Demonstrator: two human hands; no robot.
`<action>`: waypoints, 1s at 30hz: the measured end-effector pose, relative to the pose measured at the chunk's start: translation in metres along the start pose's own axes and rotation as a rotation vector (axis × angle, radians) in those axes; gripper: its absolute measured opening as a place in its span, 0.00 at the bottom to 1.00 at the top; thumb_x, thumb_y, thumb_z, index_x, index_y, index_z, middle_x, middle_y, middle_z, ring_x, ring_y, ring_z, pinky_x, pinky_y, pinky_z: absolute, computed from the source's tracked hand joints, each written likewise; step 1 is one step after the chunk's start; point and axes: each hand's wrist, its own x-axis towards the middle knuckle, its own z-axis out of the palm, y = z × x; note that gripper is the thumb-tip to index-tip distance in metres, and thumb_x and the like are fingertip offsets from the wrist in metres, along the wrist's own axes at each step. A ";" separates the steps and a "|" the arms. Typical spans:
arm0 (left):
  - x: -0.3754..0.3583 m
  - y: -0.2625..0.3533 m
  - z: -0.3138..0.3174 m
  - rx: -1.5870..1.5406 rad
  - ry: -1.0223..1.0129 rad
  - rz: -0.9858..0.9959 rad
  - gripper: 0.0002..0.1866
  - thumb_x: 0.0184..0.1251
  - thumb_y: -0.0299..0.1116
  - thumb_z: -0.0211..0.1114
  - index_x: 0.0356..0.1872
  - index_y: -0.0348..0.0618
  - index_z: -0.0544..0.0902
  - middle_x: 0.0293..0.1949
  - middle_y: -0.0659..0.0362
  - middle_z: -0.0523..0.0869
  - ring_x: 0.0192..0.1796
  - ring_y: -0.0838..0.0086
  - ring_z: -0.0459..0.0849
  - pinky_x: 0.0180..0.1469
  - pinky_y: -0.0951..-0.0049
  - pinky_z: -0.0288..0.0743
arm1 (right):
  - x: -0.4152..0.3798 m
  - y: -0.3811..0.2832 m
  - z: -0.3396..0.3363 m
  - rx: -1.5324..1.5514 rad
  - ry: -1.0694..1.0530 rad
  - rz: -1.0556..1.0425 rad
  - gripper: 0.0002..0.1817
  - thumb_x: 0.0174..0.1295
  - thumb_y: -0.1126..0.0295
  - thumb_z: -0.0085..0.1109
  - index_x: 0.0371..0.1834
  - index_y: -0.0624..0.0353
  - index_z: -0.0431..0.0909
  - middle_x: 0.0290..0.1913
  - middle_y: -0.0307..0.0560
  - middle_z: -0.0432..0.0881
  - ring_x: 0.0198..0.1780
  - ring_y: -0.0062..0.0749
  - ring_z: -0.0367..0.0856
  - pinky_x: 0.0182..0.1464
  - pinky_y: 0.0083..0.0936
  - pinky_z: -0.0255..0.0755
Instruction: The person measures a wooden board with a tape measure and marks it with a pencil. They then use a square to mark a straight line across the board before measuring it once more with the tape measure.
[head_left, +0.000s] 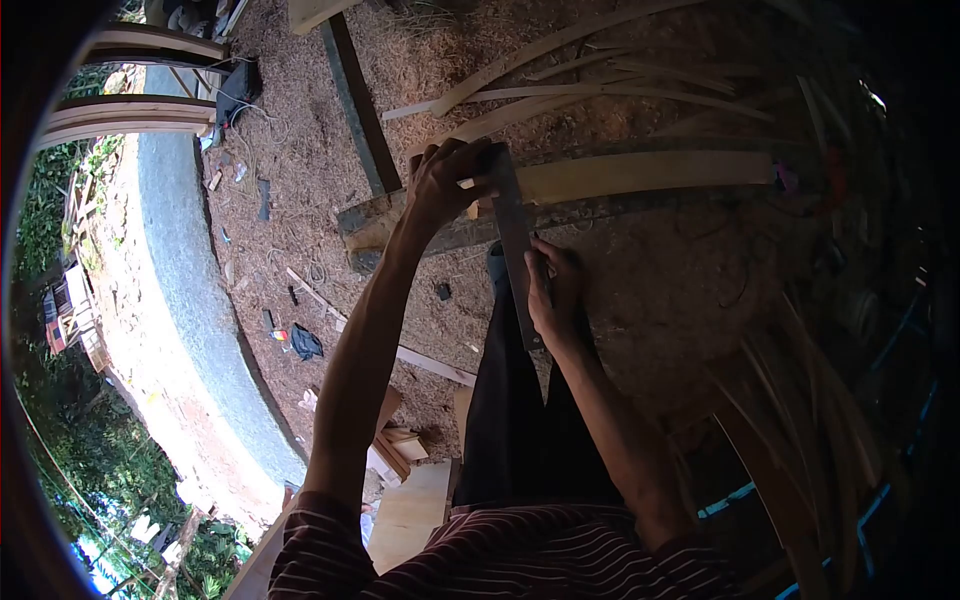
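The left hand [445,185] is clamped on the top of one metal square [515,250], pressing it flat on one pale board [640,175] just beyond the fingers. The right hand [555,290] is closed on the square's lower end — maybe on a pencil too, I cannot tell. To do this well, I think — hold it still, tight against the edge.

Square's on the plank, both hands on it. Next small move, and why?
Probably draw the line along the blade. The left hand presses the square onto the plank, and the right hand sits at the blade, apparently with a thin marker. No line shows yet.
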 end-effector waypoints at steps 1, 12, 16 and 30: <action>-0.001 -0.001 0.001 -0.001 -0.002 0.001 0.34 0.40 0.43 0.79 0.55 0.48 0.81 0.43 0.59 0.83 0.44 0.65 0.83 0.48 0.64 0.76 | -0.001 0.001 0.000 0.000 0.002 0.002 0.12 0.67 0.70 0.55 0.48 0.66 0.79 0.38 0.47 0.82 0.39 0.24 0.80 0.42 0.22 0.73; -0.002 -0.003 0.003 -0.109 -0.049 -0.107 0.38 0.37 0.43 0.80 0.58 0.56 0.80 0.45 0.62 0.82 0.50 0.64 0.77 0.56 0.60 0.61 | 0.000 0.001 -0.003 -0.017 -0.036 0.001 0.13 0.68 0.69 0.54 0.49 0.66 0.79 0.37 0.46 0.82 0.37 0.24 0.79 0.40 0.22 0.73; -0.004 -0.002 0.004 -0.102 -0.038 -0.119 0.38 0.37 0.43 0.80 0.57 0.56 0.80 0.45 0.62 0.82 0.49 0.64 0.77 0.56 0.61 0.62 | 0.000 -0.002 -0.003 -0.011 -0.035 0.016 0.13 0.68 0.68 0.54 0.49 0.66 0.78 0.38 0.47 0.82 0.38 0.24 0.79 0.40 0.23 0.73; -0.002 0.002 -0.001 0.031 -0.034 -0.057 0.35 0.41 0.45 0.79 0.57 0.51 0.80 0.45 0.59 0.83 0.48 0.66 0.83 0.51 0.64 0.77 | 0.001 -0.005 -0.002 -0.016 -0.027 -0.012 0.13 0.68 0.68 0.54 0.49 0.66 0.79 0.40 0.47 0.83 0.40 0.25 0.80 0.43 0.24 0.74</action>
